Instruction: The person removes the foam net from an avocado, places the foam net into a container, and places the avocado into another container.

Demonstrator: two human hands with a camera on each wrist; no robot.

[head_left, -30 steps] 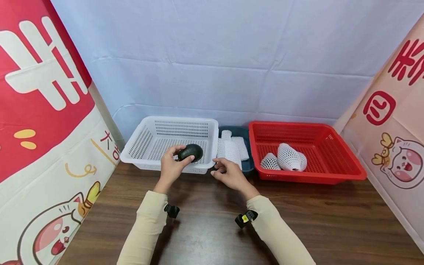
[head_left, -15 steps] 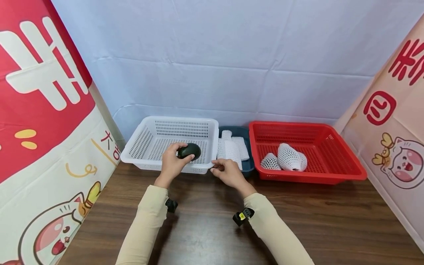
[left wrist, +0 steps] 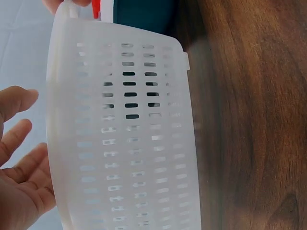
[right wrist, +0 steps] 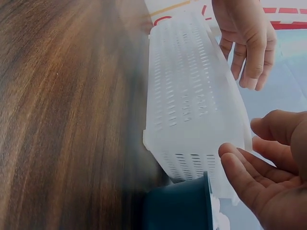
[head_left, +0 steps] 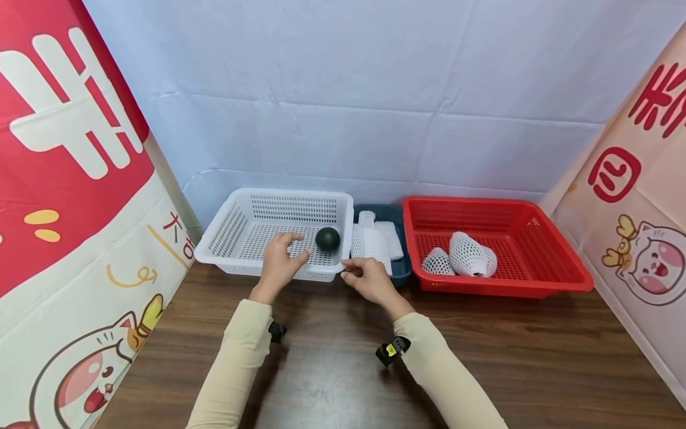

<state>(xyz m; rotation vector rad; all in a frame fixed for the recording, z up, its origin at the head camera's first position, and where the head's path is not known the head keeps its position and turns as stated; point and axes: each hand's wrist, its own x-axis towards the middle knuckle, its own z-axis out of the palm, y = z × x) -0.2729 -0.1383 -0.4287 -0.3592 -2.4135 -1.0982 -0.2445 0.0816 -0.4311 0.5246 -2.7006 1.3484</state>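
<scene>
A dark green avocado [head_left: 327,239] lies in the right part of the white basket [head_left: 214,260]. In the left wrist view it shows dark through the slots. My left hand [head_left: 281,260] is over the basket's front rim, left of the avocado, thumb and fingers spread apart with nothing between them. At the basket's front right corner, my right hand [head_left: 370,279] pinches the rim; in the right wrist view the fingers [right wrist: 240,165] and thumb lie on either side of it.
Between the baskets sits a blue-green bin [head_left: 405,266] holding white foam net sleeves [head_left: 377,245]. The red basket [head_left: 536,287] on the right contains several net-wrapped pieces [head_left: 466,255]. A pale cloth [head_left: 343,119] hangs behind the wooden table [head_left: 332,369].
My left hand has lowered the avocado into the white basket and let go; the avocado now lies farther right. The right hand has moved slightly left onto the basket's corner.
</scene>
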